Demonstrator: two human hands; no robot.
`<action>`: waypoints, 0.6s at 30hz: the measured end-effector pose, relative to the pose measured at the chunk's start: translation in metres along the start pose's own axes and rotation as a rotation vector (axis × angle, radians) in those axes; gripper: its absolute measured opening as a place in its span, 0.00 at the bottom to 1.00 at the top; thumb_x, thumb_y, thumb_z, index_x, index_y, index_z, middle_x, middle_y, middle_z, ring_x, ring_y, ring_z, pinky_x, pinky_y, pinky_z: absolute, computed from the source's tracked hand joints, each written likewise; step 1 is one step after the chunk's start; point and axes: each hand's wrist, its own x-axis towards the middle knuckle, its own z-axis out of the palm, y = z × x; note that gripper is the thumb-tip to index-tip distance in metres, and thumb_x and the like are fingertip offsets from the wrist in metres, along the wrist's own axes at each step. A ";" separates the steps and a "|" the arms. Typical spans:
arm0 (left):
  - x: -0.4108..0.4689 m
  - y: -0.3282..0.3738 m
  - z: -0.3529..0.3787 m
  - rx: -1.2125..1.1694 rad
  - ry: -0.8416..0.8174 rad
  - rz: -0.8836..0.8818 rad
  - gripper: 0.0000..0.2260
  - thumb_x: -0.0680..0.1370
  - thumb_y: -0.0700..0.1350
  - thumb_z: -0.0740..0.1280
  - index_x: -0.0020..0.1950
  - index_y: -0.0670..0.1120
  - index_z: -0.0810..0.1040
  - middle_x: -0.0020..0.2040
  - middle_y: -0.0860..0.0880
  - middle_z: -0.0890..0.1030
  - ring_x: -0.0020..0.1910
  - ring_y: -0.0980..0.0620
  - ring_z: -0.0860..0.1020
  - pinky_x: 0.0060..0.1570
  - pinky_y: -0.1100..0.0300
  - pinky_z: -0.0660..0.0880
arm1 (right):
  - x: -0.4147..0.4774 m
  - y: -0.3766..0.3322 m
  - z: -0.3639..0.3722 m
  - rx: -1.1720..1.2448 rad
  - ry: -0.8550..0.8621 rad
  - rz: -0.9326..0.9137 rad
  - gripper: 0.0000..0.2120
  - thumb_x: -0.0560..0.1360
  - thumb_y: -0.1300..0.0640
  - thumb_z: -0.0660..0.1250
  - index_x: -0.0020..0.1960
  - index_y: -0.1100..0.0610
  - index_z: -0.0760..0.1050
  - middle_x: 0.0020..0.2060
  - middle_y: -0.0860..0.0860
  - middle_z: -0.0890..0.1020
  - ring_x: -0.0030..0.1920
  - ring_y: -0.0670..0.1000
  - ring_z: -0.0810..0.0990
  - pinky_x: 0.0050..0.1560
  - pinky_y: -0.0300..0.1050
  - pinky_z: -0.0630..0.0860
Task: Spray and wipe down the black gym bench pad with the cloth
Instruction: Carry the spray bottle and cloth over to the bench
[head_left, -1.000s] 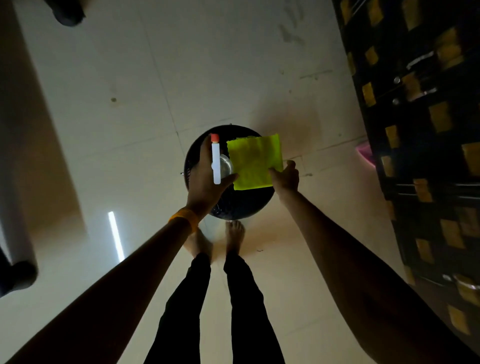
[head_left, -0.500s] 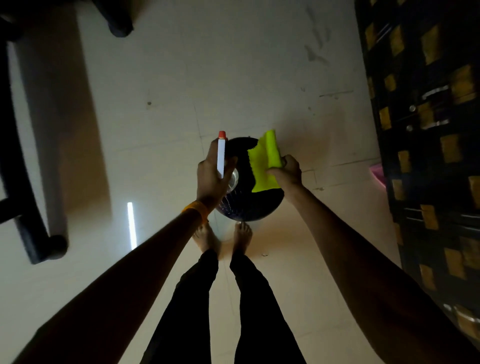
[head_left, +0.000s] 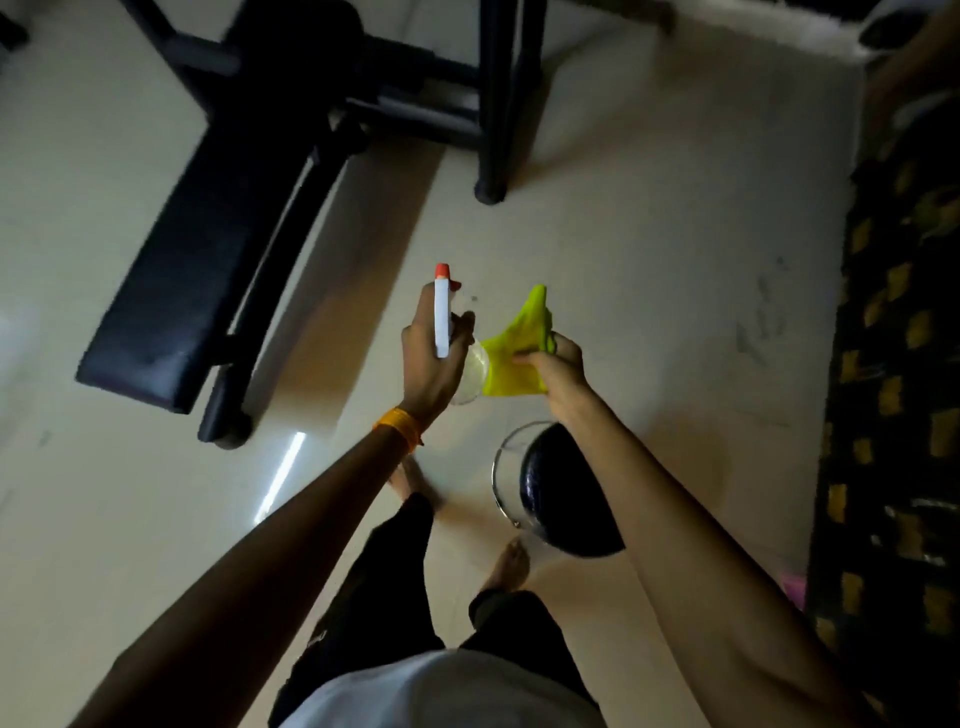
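The black gym bench pad (head_left: 192, 270) stretches across the upper left of the head view, sloping down to the left on its black frame. My left hand (head_left: 434, 358) grips a white spray bottle (head_left: 442, 317) with an orange nozzle, its clear body below my fingers. My right hand (head_left: 558, 366) clutches a bunched yellow-green cloth (head_left: 514, 348) right beside the bottle. Both hands hover over the floor, to the right of the bench and apart from it.
A black bucket (head_left: 550, 493) with a metal handle stands on the pale tiled floor under my right forearm. Black frame bars (head_left: 493, 104) rise at the top centre. A dark, yellow-patterned cupboard (head_left: 893, 415) lines the right edge. My bare feet are below the hands.
The view has swung from the bucket toward the bench, which has come into sight. The cloth went from spread flat to bunched in my right hand. The bucket now lies below my hands.
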 end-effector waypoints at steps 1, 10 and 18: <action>0.013 0.001 -0.017 0.007 0.043 -0.008 0.18 0.78 0.44 0.67 0.68 0.47 0.74 0.45 0.59 0.81 0.43 0.49 0.83 0.50 0.51 0.82 | 0.006 -0.016 0.022 -0.016 -0.024 -0.021 0.12 0.66 0.73 0.72 0.42 0.58 0.79 0.43 0.55 0.82 0.44 0.54 0.80 0.44 0.44 0.76; 0.134 -0.018 -0.157 -0.014 0.269 -0.053 0.09 0.79 0.51 0.65 0.59 0.62 0.74 0.47 0.54 0.78 0.48 0.39 0.81 0.50 0.35 0.78 | 0.062 -0.126 0.222 -0.132 -0.210 -0.082 0.07 0.77 0.65 0.65 0.52 0.56 0.78 0.49 0.56 0.81 0.50 0.55 0.79 0.57 0.51 0.77; 0.240 -0.059 -0.236 0.003 0.489 -0.065 0.08 0.81 0.41 0.66 0.60 0.43 0.76 0.48 0.44 0.80 0.45 0.44 0.79 0.47 0.43 0.78 | 0.130 -0.193 0.356 -0.280 -0.353 -0.170 0.17 0.77 0.64 0.67 0.65 0.58 0.76 0.57 0.56 0.82 0.55 0.55 0.80 0.62 0.53 0.76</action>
